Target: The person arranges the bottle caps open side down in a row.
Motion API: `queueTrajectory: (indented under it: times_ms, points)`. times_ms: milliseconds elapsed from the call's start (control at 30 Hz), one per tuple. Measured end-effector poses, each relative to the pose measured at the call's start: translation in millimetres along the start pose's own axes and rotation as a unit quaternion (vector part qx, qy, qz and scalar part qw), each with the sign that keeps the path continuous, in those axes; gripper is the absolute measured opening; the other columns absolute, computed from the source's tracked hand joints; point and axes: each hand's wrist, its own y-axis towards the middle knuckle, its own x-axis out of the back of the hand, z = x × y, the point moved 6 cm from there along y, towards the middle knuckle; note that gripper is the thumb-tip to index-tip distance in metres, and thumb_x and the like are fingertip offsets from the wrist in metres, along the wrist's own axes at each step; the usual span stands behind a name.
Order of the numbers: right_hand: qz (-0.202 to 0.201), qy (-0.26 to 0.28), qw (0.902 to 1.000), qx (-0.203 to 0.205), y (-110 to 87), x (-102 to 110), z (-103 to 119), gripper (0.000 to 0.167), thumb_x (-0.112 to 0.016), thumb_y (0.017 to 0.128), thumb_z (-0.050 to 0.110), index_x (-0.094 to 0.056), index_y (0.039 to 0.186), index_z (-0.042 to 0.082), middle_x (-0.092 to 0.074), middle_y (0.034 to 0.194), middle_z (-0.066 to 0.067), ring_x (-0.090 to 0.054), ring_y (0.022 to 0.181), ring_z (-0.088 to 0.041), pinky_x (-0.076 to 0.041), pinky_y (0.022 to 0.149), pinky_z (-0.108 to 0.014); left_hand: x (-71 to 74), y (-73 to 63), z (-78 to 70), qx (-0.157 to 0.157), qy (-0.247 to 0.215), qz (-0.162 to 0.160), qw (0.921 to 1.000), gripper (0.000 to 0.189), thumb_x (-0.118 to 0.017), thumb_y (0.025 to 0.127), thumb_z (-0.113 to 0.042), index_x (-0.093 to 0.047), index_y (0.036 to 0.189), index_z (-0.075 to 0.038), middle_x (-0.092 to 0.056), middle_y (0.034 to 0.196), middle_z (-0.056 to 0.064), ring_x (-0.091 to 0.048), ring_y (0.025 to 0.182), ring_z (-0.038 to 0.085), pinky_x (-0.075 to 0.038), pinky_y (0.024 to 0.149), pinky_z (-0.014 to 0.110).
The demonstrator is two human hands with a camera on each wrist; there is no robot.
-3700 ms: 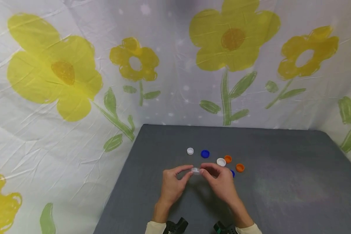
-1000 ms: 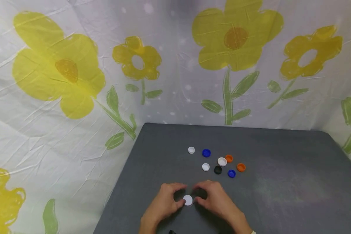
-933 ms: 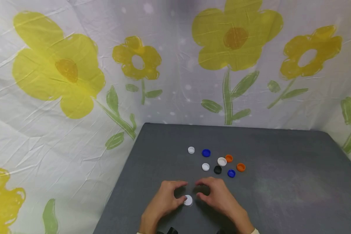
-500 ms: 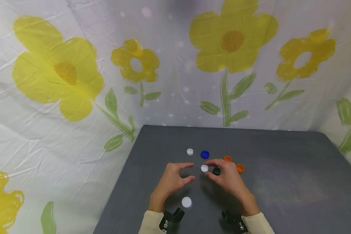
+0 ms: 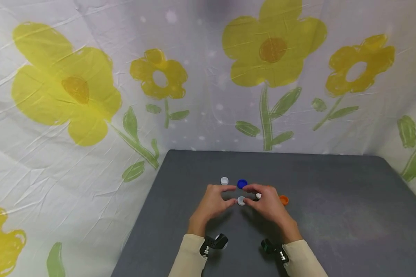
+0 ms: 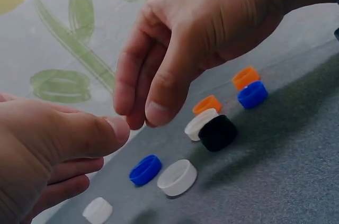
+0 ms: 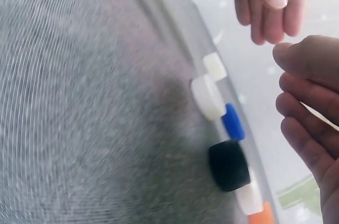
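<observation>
My left hand (image 5: 212, 201) hovers over the table with thumb and fingers apart, holding nothing. Facing it, my right hand (image 5: 267, 202) is likewise bare, its fingertips close to the left ones. Below and between them in the head view is a white cap (image 5: 241, 201). From the left wrist, a black cap (image 6: 217, 133), another white cap (image 6: 201, 123) and a blue cap (image 6: 145, 170) show on the table beneath the hands. A white disc (image 5: 225, 245) with a clear rim lies nearer me, mostly hidden behind the left wrist's camera.
A small white cap (image 5: 224, 181) sits toward the back left. Orange caps (image 6: 246, 78) and a second blue cap (image 6: 252, 94) lie to the right, partly covered by my right hand in the head view. The grey table (image 5: 332, 215) meets a flower-printed cloth (image 5: 208, 77) behind.
Both hands earlier held a clear round piece; a white disc with a clear rim then lay near the front. They have left it and moved forward over the caps, coming closer together.
</observation>
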Motion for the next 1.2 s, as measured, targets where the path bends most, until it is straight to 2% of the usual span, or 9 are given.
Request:
queueTrajectory:
  times_ms: [200, 367, 567, 700, 933, 1200]
  points:
    - [0.009, -0.018, 0.9998, 0.005, 3.9, -7.3, -9.7, 0.032, -0.092, 0.087, 0.012, -0.082, 0.118, 0.008, -0.084, 0.114, -0.004, -0.078, 0.106, -0.027, -0.064, 0.094, -0.053, -13.1, 7.9, 7.5, -0.003, 0.003, 0.009, 1.0000, 0.036, -0.091, 0.090, -0.020, -0.083, 0.124, -0.011, -0.083, 0.122, 0.004, -0.077, 0.117, 0.023, -0.060, 0.105, 0.044]
    - [0.009, -0.040, 0.9991, 0.010, 6.9, -12.6, -16.0, 0.031, -0.093, 0.085, 0.012, -0.083, 0.115, 0.010, -0.084, 0.111, -0.004, -0.078, 0.103, -0.026, -0.064, 0.093, -0.052, -24.8, 10.8, 16.4, 0.011, -0.005, 0.014, 0.9998, 0.036, -0.092, 0.089, -0.018, -0.084, 0.123, -0.012, -0.083, 0.122, 0.003, -0.076, 0.119, 0.021, -0.059, 0.107, 0.042]
    - [0.045, -0.049, 0.9977, -0.007, 7.6, -21.1, -22.4, 0.033, -0.093, 0.086, 0.014, -0.082, 0.118, 0.014, -0.082, 0.115, -0.004, -0.077, 0.110, -0.028, -0.061, 0.100, -0.054, -36.0, 11.9, 23.6, 0.012, -0.002, 0.016, 0.9998, 0.033, -0.093, 0.086, -0.015, -0.085, 0.118, -0.011, -0.085, 0.117, 0.002, -0.077, 0.115, 0.018, -0.060, 0.105, 0.036]
    - [0.063, -0.052, 0.9966, 0.001, 7.8, -24.7, -23.3, 0.033, -0.093, 0.087, 0.012, -0.082, 0.118, 0.014, -0.082, 0.116, -0.003, -0.076, 0.113, -0.029, -0.059, 0.104, -0.054, -39.5, 11.9, 25.0, 0.002, 0.014, 0.016, 0.9998, 0.031, -0.093, 0.085, -0.014, -0.086, 0.115, -0.012, -0.085, 0.113, 0.000, -0.078, 0.110, 0.016, -0.061, 0.101, 0.033]
    - [0.057, -0.079, 0.9950, 0.021, 8.8, -26.6, -21.4, 0.029, -0.092, 0.085, 0.007, -0.083, 0.112, 0.011, -0.082, 0.111, -0.004, -0.075, 0.109, -0.031, -0.058, 0.103, -0.057, -42.4, 12.0, 20.1, -0.013, 0.045, 0.009, 0.9989, 0.027, -0.093, 0.085, -0.012, -0.087, 0.112, -0.012, -0.086, 0.108, -0.001, -0.079, 0.103, 0.016, -0.062, 0.096, 0.032]
    - [0.056, -0.085, 0.9945, 0.024, 10.5, -27.8, -21.6, 0.026, -0.091, 0.086, 0.008, -0.084, 0.111, 0.011, -0.083, 0.110, -0.003, -0.075, 0.109, -0.030, -0.057, 0.104, -0.056, -43.9, 11.8, 20.1, 0.000, 0.041, -0.007, 0.9991, 0.023, -0.092, 0.087, -0.012, -0.087, 0.110, -0.012, -0.086, 0.107, 0.000, -0.079, 0.102, 0.015, -0.063, 0.095, 0.032]
